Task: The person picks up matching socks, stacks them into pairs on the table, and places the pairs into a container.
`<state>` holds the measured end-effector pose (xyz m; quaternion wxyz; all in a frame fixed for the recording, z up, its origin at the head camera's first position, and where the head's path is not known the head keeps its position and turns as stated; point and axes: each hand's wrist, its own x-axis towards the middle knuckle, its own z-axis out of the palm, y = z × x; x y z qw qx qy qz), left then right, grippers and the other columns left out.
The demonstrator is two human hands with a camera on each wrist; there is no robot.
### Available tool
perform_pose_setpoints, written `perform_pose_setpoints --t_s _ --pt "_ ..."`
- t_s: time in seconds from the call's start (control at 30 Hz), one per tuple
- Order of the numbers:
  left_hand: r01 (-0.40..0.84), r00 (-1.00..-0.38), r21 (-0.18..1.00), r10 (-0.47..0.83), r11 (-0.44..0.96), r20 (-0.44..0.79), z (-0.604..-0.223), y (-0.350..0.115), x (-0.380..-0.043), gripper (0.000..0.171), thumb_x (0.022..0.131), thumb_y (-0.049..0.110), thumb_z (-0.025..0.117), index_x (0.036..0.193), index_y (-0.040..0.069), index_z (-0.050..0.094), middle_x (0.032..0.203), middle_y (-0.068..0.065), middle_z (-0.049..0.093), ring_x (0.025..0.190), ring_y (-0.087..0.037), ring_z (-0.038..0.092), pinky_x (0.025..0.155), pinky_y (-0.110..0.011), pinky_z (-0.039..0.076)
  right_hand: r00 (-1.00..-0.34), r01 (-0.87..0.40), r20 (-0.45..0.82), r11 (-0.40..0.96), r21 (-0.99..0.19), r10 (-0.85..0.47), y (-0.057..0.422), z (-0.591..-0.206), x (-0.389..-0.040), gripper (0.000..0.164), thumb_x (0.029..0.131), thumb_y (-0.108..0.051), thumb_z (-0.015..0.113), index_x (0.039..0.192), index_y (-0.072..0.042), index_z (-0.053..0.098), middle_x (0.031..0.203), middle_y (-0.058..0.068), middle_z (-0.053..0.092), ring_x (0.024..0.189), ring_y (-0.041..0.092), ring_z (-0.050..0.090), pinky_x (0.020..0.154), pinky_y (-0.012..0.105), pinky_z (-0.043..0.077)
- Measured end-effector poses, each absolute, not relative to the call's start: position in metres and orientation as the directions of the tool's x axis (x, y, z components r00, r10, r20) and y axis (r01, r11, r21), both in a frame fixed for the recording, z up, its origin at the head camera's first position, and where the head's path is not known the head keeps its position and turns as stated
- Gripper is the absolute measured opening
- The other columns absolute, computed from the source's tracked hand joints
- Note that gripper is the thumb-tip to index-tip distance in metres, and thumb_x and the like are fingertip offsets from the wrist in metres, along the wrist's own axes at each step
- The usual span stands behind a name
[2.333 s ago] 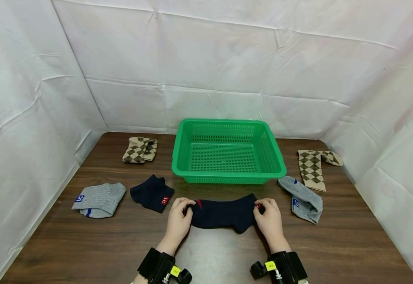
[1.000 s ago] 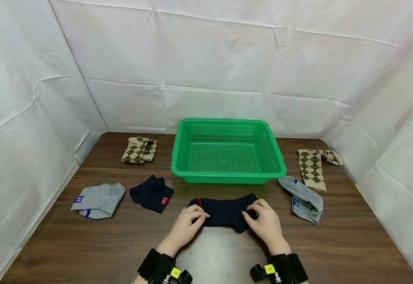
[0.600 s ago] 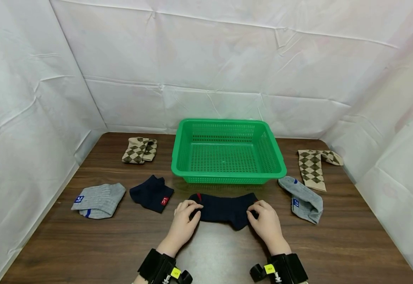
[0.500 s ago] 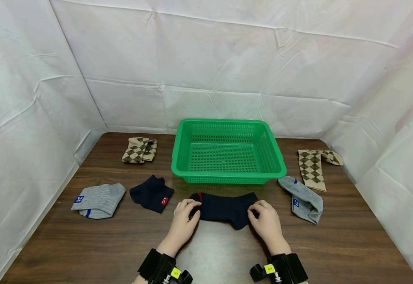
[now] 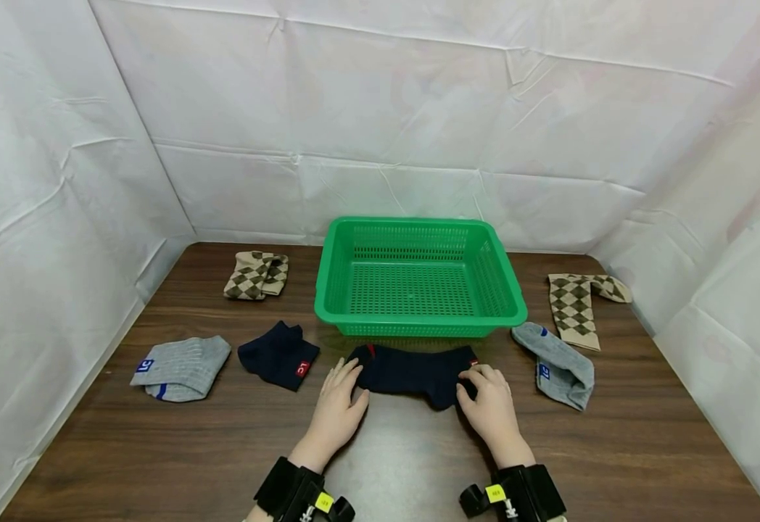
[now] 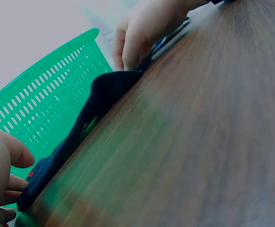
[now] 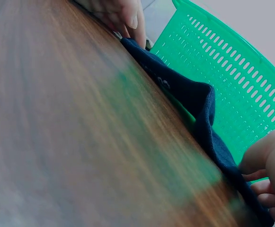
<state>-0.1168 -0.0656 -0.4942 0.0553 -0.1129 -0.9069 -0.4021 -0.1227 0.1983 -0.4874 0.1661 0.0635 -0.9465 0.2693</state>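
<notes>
A navy sock (image 5: 412, 373) lies stretched sideways before the basket, its red-marked toe to the left and its red-tagged cuff to the right. My left hand (image 5: 336, 406) is at the toe end, fingers extended along its edge and thumb spread away. In the left wrist view, these fingertips (image 6: 16, 183) sit right at the sock's end. At the cuff, my right hand (image 5: 489, 404) has bent fingers and thumb on the fabric. The right wrist view has the right thumb (image 7: 251, 163) against the sock, with the other fingers curled beside it.
Behind the sock stands a green perforated basket (image 5: 419, 321). On the left lie a folded navy sock (image 5: 278, 355), a folded grey sock (image 5: 187, 370) and a checkered sock (image 5: 252, 277). Another grey sock (image 5: 559, 370) and checkered sock (image 5: 573, 312) are on the right.
The navy sock has slid away from me, closer to the basket. My left fingers, earlier bent at the toe, have straightened. The right hand has stayed near the cuff; the other socks have not moved.
</notes>
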Motion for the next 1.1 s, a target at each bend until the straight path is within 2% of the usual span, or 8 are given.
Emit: perform_pose_setpoints --t_s 0.23,0.47,0.83,1.1 --pt "0.215 -0.976 0.657 0.15 0.722 0.155 -0.4956 -0.0645 -0.1158 0.048 0.094 0.017 0.054 0.136 -0.006 0.046 0.149 -0.026 0.03 0.141 -0.045 0.017 0.111 -0.058 0.016 -0.934 -0.234 0.352 0.841 -0.488 -0.056 0.1964 -0.4898 -0.1233 0.021 0.08 -0.006 0.071 0.101 -0.002 0.07 0.108 0.016 0.061 0.101 0.032 0.053 0.09 0.049 0.041" --pt "0.206 -0.978 0.585 0.174 0.784 0.111 -0.4962 -0.0641 -0.1157 0.063 0.091 0.027 0.057 0.142 -0.004 0.037 0.151 -0.029 0.02 0.142 -0.043 0.011 0.113 -0.055 0.011 -0.938 -0.237 0.339 0.844 -0.482 -0.07 0.1959 -0.4906 -0.1247 0.025 0.08 -0.007 0.071 0.104 -0.002 0.069 0.115 0.017 0.059 0.108 0.034 0.052 0.093 0.05 0.041" --pt "0.156 -0.985 0.56 0.082 0.814 0.154 -0.4974 -0.0577 -0.1185 0.065 0.087 0.029 0.061 0.142 0.002 0.04 0.146 -0.027 0.029 0.137 -0.042 0.022 0.109 -0.055 0.018 -0.963 -0.215 0.253 0.839 -0.5 -0.096 0.1956 -0.49 -0.125 0.034 0.084 -0.009 0.068 0.117 0.0 0.064 0.128 0.02 0.053 0.123 0.039 0.044 0.1 0.057 0.032" --pt "0.149 -0.984 0.558 0.066 0.816 0.166 -0.4984 -0.0568 -0.1208 0.064 0.085 0.027 0.061 0.141 0.003 0.042 0.145 -0.026 0.03 0.136 -0.041 0.023 0.108 -0.055 0.018 -0.961 -0.222 0.256 0.836 -0.502 -0.102 0.1959 -0.4907 -0.1251 0.035 0.085 -0.01 0.067 0.118 -0.001 0.063 0.129 0.021 0.052 0.124 0.039 0.042 0.099 0.059 0.032"
